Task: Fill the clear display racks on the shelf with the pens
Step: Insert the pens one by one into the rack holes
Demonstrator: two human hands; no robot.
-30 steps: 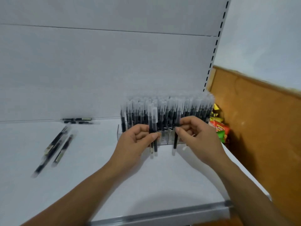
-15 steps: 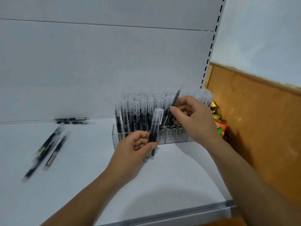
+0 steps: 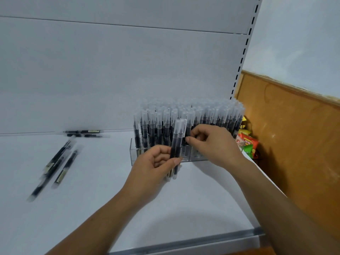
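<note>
While the left hand (image 3: 154, 166) grips two upright pens (image 3: 177, 140), caps up, the right hand (image 3: 215, 146) grip is unclear.

The white shelf (image 3: 95, 214) runs from the back panel (image 3: 110, 74) forward to a grey metal front edge (image 3: 184, 242). Toward its right end stands a clear display rack (image 3: 136, 153), packed with upright pens (image 3: 158, 126) (dark barrels, frosted caps uppermost). Well apart to the left, several loose pens (image 3: 55, 166) lie flat in a rough bundle, slanting from front-left to back-right, some touching (blur makes the exact count hard to tell). Behind these, a back pair of pens (image 3: 84, 133) lies side by side along the foot of the back panel.
</note>
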